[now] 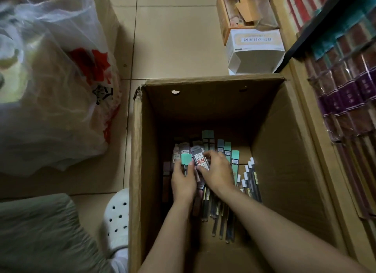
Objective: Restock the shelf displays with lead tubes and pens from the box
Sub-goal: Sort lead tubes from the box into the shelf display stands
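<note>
**Both hands down in the box of lead tubes**

Nearest to me, a grey-green trouser leg (38,232) is filling the lower left corner, and just past it a white perforated clog (117,219) is sitting on the tiled floor (175,38), pressed up against the left wall of the cardboard box (289,160). Two bare forearms are reaching down into that open box from the near edge.

At the bottom, the left hand (183,181) is pinching a pack with a mint-green cap (186,159) between thumb and curled fingers, holding it upright among the others. The right hand (218,173) is lying just beside it, fingers bent over a clear lead tube pack (201,157) with a red-and-white label, its fingertips gripping the pack's edge. The two hands are almost touching.

Around them the loose stock is lying flat on the box floor: more green-topped lead tubes (227,148) fanning out beyond the right hand, and a row of slim white-capped pens (251,177) lying to the right, near the box wall.

Further off, a crumpled plastic bag (53,85) with red print is slumping on the left. Beyond the box, a white carton (256,53) is standing on the floor with an orange box (220,10) behind it. Along the right, shelf displays (345,85) are holding rows of wrapped stock.
</note>
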`<state>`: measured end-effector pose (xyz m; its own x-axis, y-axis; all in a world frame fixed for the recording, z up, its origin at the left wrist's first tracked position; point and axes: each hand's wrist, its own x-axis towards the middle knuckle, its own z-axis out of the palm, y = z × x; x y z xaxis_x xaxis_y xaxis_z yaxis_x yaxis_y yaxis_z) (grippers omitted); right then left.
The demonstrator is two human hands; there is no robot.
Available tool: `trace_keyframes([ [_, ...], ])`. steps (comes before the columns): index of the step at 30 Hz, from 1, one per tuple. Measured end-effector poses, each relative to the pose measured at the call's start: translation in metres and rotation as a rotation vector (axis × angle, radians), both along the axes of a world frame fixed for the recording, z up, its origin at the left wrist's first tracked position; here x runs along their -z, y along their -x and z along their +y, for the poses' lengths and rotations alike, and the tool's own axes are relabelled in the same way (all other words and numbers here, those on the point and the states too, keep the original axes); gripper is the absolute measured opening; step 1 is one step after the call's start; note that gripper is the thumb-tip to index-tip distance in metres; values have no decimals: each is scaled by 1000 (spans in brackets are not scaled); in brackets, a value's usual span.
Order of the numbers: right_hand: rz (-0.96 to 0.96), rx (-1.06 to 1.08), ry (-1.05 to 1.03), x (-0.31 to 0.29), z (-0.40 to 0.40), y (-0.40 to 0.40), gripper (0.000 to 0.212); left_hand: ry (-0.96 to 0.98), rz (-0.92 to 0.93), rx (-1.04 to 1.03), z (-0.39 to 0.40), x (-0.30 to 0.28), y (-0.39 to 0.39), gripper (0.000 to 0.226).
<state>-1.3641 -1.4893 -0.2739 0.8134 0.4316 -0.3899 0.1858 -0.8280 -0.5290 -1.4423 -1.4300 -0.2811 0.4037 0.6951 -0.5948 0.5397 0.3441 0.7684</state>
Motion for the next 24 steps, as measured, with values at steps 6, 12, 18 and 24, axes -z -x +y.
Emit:
trace_keyframes([
  [6, 222, 217, -67, 3, -13, -11, 48, -28, 9, 75, 3, 4, -8, 13],
  [12, 352, 353, -66, -3, -36, -8, 29, 45, -31, 64, -4, -11, -8, 17],
  [18, 331, 320, -212, -62, -57, -17, 31, 95, -201, 275, -3, -70, -28, 19],
  [24, 166, 442, -459, -177, -80, -41, 23, -93, -198, 725, 0, -182, -84, 27],
])
